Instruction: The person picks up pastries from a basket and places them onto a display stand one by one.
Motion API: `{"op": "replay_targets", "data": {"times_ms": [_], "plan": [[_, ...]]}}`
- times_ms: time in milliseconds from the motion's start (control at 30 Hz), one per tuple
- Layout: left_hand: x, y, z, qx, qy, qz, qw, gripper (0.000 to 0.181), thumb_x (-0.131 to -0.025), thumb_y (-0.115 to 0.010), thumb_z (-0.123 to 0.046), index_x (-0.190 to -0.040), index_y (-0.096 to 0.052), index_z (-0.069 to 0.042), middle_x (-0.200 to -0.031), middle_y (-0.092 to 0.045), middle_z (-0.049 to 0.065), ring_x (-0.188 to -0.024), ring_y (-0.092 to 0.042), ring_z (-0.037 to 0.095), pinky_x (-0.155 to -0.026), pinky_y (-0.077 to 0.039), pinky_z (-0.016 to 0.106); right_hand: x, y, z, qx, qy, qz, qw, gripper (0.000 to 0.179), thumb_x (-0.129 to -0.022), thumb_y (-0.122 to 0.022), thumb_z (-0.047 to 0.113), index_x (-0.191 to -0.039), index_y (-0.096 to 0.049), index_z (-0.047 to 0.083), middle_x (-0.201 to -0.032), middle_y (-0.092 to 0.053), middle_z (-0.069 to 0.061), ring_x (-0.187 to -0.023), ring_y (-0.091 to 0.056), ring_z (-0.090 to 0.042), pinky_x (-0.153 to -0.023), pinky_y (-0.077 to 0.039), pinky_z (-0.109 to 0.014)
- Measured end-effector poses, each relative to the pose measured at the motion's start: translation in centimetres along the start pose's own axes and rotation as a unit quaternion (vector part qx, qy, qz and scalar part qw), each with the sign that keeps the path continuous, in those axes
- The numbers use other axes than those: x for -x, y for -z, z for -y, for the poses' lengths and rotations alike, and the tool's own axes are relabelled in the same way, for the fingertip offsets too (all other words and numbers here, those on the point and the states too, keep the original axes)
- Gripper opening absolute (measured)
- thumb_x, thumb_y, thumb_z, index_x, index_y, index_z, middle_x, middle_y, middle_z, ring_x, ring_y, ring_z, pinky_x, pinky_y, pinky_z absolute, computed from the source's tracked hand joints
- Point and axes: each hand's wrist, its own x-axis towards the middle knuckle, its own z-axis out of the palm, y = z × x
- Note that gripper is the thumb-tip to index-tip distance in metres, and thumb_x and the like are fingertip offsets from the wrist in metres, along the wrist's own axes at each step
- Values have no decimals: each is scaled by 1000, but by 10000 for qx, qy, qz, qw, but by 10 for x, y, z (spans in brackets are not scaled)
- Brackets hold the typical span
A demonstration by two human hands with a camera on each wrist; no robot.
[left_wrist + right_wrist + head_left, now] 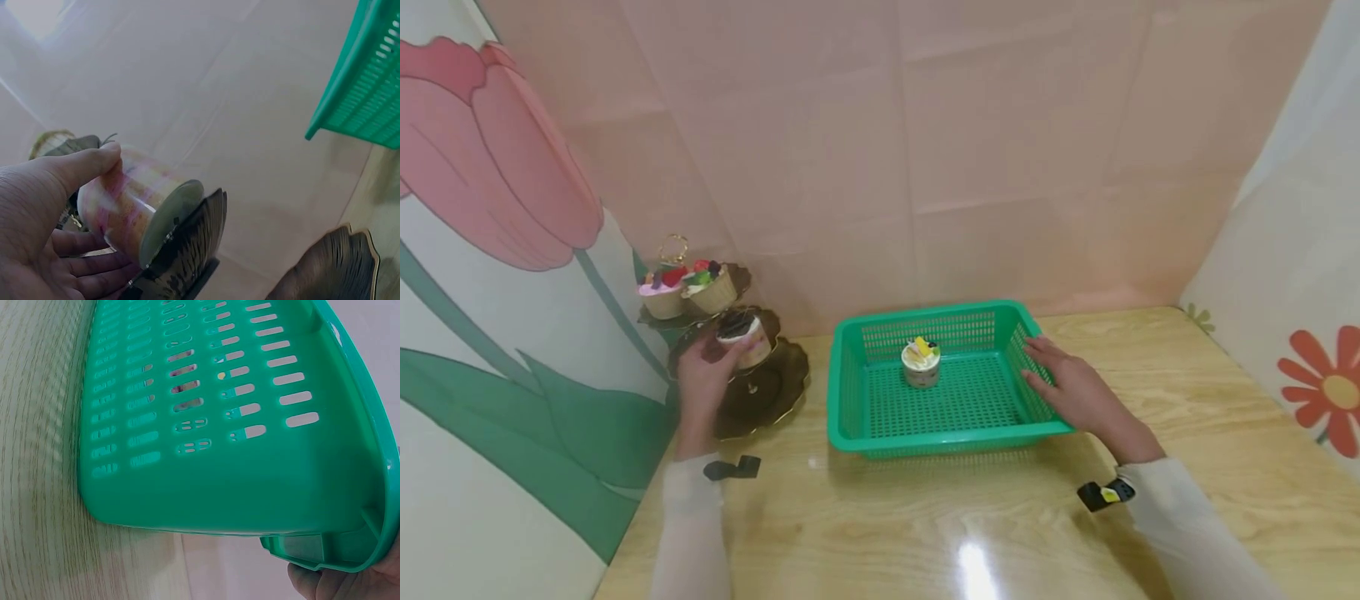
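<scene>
My left hand (703,379) grips a dessert cup (754,343) with a dark topping at the middle tier of a brown tiered stand (775,379). In the left wrist view, the thumb presses the side of the clear cup (134,203), which shows pink and brown layers. Its base is close to the dark scalloped tier edge (190,240); I cannot tell whether they touch. My right hand (1078,392) rests on the right rim of a green plastic basket (951,442), fingers extended. Inside the basket stands a cream-topped dessert cup (921,371) with yellow fruit.
Two fruit-topped cupcakes, one pink (661,300) and one with green fruit (711,292), sit on the stand's top tier, below a gold ring handle (673,248). The wooden table (865,533) meets a pink backdrop (925,167) behind and flower-printed panels at both sides.
</scene>
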Motion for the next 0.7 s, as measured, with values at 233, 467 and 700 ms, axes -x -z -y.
{"op": "replay_targets", "data": {"times_ms": [233, 467, 700], "plan": [[-5, -3, 11, -247, -75, -237, 9994, 56, -85, -84, -31, -131, -66, -4, -113, -71, 21, -93, -64, 13, -76, -50, 16, 1, -1, 1, -25, -31, -22, 10000, 55, -105, -57, 23, -147, -44, -11, -157, -36, -27, -147, -27, -47, -110, -32, -65], [-4, -3, 11, -1096, -72, -314, 9935, 57, -88, -80, -39, -128, -66, -1, -110, -71, 25, -99, -66, 32, -85, -50, 38, 0, -1, 3, -3, 1, -59, 10000, 54, -105, -58, 21, -146, -45, -11, -157, -37, -27, -147, -28, -47, -110, -32, -65], [-5, 0, 10, -1823, 93, -206, 9830, 58, -91, -73, -50, -118, -67, 1, -107, -71, 27, -102, -65, 44, -92, -47, 56, 0, 2, 2, 15, -5, -43, 10000, 54, -104, -58, 20, -146, -45, -11, -156, -37, -27, -146, -27, -47, -110, -31, -65]]}}
